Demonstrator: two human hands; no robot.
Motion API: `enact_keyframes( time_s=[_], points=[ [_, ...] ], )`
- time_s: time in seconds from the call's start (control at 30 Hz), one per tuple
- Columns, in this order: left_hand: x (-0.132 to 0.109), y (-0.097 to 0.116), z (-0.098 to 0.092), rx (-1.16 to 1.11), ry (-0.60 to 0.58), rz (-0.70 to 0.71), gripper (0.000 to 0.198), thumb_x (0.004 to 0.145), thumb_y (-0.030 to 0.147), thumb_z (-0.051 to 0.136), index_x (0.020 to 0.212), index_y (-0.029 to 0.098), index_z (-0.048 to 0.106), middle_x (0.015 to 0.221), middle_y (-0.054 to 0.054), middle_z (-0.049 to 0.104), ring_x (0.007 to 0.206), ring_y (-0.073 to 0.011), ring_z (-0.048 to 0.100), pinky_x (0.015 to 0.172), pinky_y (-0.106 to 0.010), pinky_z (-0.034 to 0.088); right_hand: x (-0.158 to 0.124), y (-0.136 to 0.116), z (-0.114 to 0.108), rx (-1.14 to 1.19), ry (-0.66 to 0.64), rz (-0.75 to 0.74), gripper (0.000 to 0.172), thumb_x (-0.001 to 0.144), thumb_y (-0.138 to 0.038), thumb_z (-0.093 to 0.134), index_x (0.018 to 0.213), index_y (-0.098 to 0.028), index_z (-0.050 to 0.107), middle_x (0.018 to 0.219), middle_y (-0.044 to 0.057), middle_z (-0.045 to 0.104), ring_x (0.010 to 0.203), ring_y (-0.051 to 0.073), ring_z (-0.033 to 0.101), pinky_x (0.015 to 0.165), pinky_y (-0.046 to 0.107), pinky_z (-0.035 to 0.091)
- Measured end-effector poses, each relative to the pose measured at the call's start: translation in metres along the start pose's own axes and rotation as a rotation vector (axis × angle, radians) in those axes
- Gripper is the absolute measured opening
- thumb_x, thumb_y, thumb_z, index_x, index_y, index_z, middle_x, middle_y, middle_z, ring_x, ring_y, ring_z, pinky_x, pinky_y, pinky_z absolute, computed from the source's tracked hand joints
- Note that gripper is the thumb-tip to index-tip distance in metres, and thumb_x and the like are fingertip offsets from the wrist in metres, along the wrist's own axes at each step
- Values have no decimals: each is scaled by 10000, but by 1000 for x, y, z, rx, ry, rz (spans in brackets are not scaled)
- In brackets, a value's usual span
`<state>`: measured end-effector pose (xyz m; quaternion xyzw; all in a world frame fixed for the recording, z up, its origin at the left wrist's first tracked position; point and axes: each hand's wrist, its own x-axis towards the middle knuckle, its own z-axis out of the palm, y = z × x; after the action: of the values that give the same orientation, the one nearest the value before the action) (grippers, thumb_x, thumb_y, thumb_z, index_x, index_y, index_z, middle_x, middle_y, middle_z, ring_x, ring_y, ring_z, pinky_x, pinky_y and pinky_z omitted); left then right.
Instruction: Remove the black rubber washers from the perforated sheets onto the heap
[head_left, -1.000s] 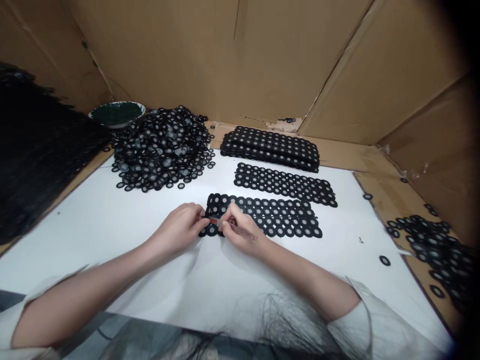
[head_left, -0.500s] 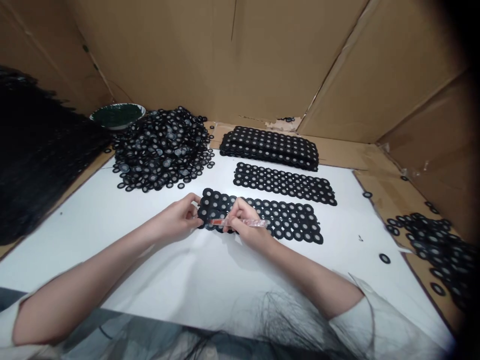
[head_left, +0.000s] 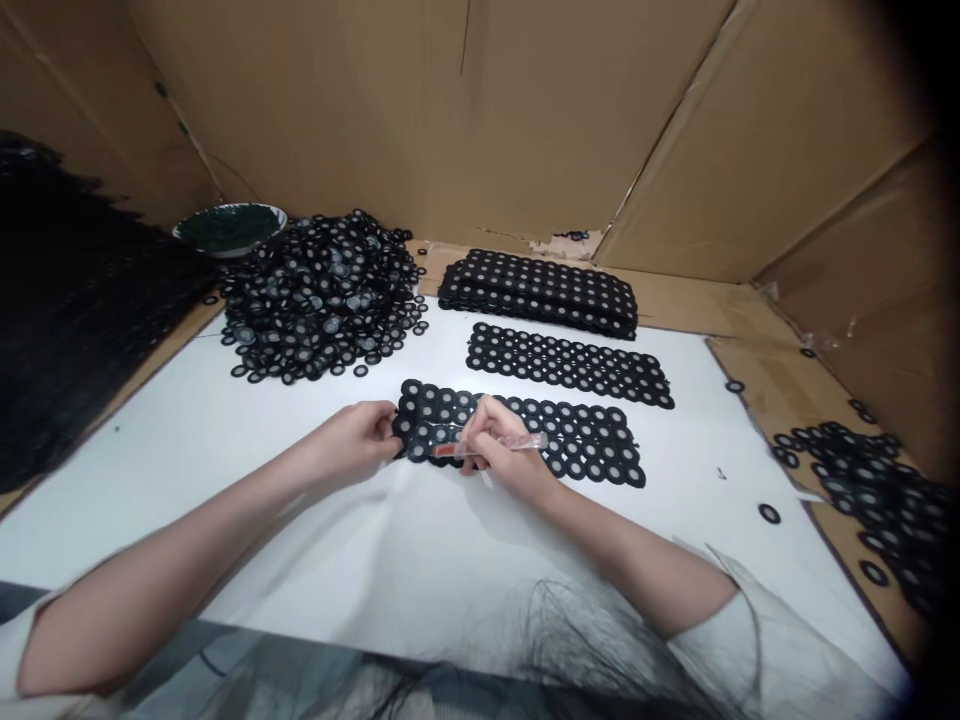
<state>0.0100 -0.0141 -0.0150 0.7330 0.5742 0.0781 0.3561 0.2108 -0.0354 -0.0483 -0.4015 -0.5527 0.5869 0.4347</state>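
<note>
A strip of joined black rings (head_left: 570, 435) lies on the white sheet (head_left: 225, 440) in front of me. My left hand (head_left: 356, 440) pinches the strip's left end with curled fingers. My right hand (head_left: 499, 450) is closed on a thin clear tool with a red tip (head_left: 487, 446), and the red tip rests on the rings near the strip's left end. Both forearms reach in from the bottom edge.
A big heap of loose black rings (head_left: 322, 295) lies at the back left beside a green dish (head_left: 225, 228). A second strip (head_left: 570, 364) and a stack of strips (head_left: 536, 290) lie behind. More loose rings (head_left: 862, 490) sit at the right. Cardboard walls (head_left: 525, 110) enclose the table.
The right hand has slid a little to the right and turned the tool flatter, so its clear handle now shows. The left hand has kept its hold on the strip's end.
</note>
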Motion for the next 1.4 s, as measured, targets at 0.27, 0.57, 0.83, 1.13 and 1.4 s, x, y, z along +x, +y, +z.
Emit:
enact_keyframes(
  time_s=[0.27,0.57,0.83,1.13,1.4],
  points=[
    [1,-3,8,-202,16,11,145,636,263,488,754,180,485,681,-4,560,642,-169,532,548,-256,367,-2,1,-2,29,-9,13,95,724,-134,393,661,-198,361,606,-39,490,512,81,518,506,244,449],
    [-24,18,29,-263,183,5,230,704,255,471,917,206,399,800,-6,610,726,-176,566,594,-259,397,-11,-3,11,-306,-93,-137,51,749,-167,408,741,-210,379,692,-6,499,604,108,492,551,261,409],
    [-4,9,9,-306,-22,20,206,641,299,552,792,161,536,756,-16,617,684,-181,557,579,-254,403,2,6,1,126,120,0,66,773,-177,339,717,-211,330,549,-57,494,459,81,495,471,230,416],
    [1,3,18,-234,129,-44,244,661,393,529,673,152,564,641,-4,598,577,-144,504,492,-218,330,-4,4,7,-38,89,-18,48,788,-179,346,755,-213,335,596,-41,508,515,93,507,493,236,405],
    [-9,10,30,-272,244,-23,222,665,339,504,655,132,582,603,-14,573,541,-135,475,480,-224,318,-6,-1,12,-305,30,-104,32,806,-216,354,775,-213,357,630,-35,480,552,95,474,503,232,359]
  ],
)
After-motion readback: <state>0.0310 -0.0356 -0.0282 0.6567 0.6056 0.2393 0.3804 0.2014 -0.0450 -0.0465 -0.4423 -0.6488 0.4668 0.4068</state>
